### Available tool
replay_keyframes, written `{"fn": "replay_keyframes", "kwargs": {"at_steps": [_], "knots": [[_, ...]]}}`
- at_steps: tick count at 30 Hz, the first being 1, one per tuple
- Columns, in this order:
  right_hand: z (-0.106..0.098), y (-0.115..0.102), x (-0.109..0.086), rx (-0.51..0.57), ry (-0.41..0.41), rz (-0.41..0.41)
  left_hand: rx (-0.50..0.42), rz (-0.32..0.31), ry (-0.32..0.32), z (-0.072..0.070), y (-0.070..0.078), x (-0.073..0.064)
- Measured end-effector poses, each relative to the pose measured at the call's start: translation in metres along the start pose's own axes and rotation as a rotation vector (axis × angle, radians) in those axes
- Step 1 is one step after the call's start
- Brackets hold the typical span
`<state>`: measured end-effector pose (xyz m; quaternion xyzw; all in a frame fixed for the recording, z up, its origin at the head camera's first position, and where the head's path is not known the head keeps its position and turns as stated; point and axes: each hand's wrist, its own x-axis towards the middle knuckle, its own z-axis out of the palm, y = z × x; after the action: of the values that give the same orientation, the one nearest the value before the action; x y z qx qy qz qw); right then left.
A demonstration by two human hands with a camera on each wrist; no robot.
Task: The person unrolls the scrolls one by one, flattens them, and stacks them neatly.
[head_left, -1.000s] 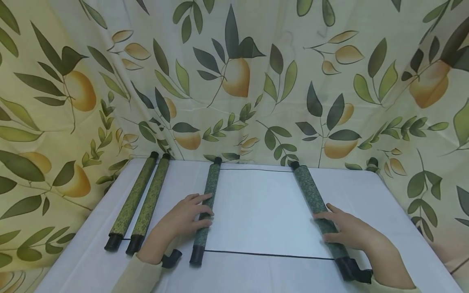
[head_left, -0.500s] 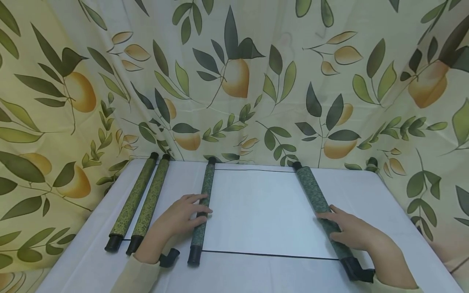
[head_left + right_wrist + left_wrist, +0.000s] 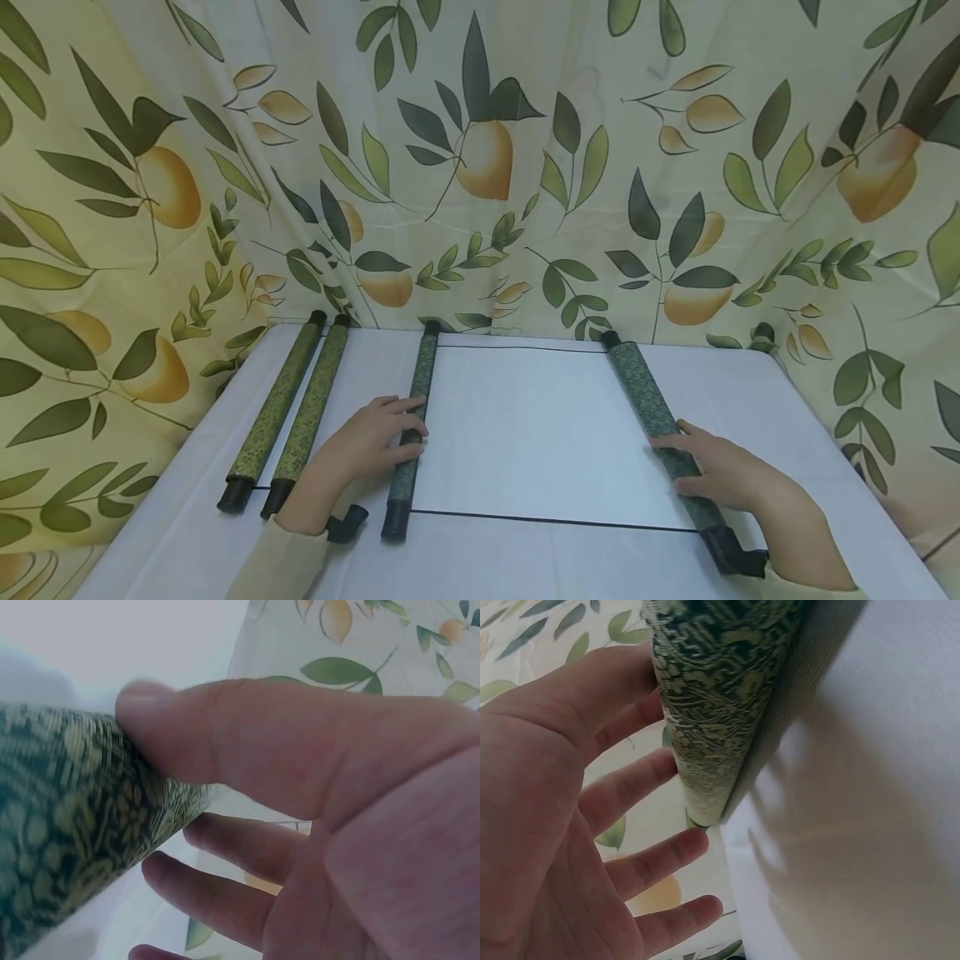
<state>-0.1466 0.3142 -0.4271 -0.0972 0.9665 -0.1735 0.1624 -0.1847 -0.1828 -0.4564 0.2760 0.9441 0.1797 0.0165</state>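
A scroll lies partly unrolled on the white table, its white sheet edged with thin dark lines. Two green patterned rolls with black end caps flank the sheet: the left roll and the right roll. My left hand touches the left roll, fingertips over its top; the left wrist view shows those fingers spread and nearly straight beside it. On the right roll rests my right hand, its thumb laid against the patterned surface and the other fingers loosely extended beside it.
Left of the scroll lie two yellow-green patterned rolls with black caps, side by side, a dark line joining them near the front. My left forearm passes close to them. A curtain printed with leaves and fruit hangs behind the table.
The left roll has shifted left with my left hand, and the right roll slightly right with my right hand. More white sheet shows between them.
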Motion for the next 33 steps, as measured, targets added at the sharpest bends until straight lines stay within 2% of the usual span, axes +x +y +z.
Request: {"fn": "replay_keyframes", "kwargs": {"at_steps": [7, 20, 27, 33], "knots": [[0.0013, 0.0018, 0.0004, -0.001, -0.033, 0.057, 0.06, 0.012, -0.004, -0.0022, 0.0015, 0.0013], [-0.0031, 0.0063, 0.0015, -0.038, -0.012, 0.04, 0.03, -0.015, 0.025, -0.0042, -0.0021, -0.0014], [-0.0014, 0.0061, -0.0007, -0.01, -0.025, 0.086, 0.046, -0.001, 0.004, -0.006, -0.0029, -0.0015], [-0.0004, 0.0087, -0.0014, 0.0, -0.002, 0.092, 0.028, 0.008, 0.018, -0.0074, -0.0055, -0.0026]]}}
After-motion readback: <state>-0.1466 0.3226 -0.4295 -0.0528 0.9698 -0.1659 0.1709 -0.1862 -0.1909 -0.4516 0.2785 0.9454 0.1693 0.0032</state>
